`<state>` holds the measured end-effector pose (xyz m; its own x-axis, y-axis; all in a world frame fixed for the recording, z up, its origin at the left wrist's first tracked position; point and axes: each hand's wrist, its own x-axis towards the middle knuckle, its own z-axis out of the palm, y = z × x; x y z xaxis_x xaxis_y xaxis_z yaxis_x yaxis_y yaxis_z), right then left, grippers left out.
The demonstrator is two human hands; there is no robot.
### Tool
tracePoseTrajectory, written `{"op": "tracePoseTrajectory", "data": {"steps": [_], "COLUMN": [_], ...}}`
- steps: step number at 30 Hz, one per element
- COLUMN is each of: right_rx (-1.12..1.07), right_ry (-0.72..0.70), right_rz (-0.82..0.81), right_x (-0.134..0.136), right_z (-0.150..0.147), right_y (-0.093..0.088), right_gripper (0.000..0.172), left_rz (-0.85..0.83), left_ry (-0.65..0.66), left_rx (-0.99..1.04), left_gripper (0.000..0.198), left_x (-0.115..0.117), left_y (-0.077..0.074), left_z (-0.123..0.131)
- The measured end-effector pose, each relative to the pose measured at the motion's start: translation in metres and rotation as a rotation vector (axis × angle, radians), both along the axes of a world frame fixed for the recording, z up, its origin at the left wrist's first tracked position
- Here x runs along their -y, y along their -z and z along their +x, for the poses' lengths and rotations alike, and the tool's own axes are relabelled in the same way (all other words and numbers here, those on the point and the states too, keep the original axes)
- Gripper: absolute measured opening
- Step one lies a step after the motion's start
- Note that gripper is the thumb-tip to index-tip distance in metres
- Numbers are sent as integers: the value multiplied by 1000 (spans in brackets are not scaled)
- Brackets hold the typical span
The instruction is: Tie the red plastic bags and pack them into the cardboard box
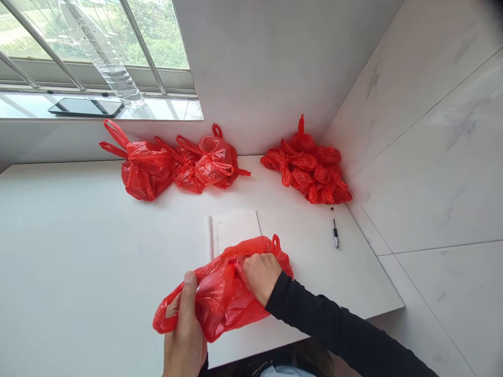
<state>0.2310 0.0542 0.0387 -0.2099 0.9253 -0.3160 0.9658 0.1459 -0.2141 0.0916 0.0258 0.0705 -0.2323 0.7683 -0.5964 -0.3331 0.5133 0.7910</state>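
Observation:
A crumpled red plastic bag [220, 293] is held over the front edge of the white table [78, 251]. My left hand [186, 335] grips its left side, thumb up along the plastic. My right hand [259, 275], in a black sleeve, is closed as a fist on the bag's upper middle. Under and behind the bag lies an open notebook [233, 230] with small writing along its left margin.
Tied red bags lie in two heaps at the back: one left of centre [176, 162], one in the corner [308, 167]. A pen [336, 234] rests right of the notebook. A phone [86, 107] and a clear bottle [113, 68] are on the windowsill. Marble wall at right.

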Motion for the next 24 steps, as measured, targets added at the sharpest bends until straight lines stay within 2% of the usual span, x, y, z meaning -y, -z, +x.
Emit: {"op": "tracePoseTrajectory", "data": {"steps": [9, 19, 21, 24], "right_rx": [-20, -21, -24, -22], "right_ry": [-131, -43, 15, 105], "right_rz": [-40, -43, -27, -9], "right_x": [3, -2, -3, -5], "right_z": [4, 7, 8, 8], "right_y": [3, -3, -6, -8], "right_gripper": [24, 18, 25, 45], "left_rz": [-28, -64, -54, -47], "left_ry": [0, -10, -17, 5], "left_rx": [0, -40, -38, -75], "left_gripper": [45, 53, 52, 48], "left_x": [1, 5, 5, 6], "left_y": [2, 6, 6, 8], "left_z": [-1, -4, -4, -6]}}
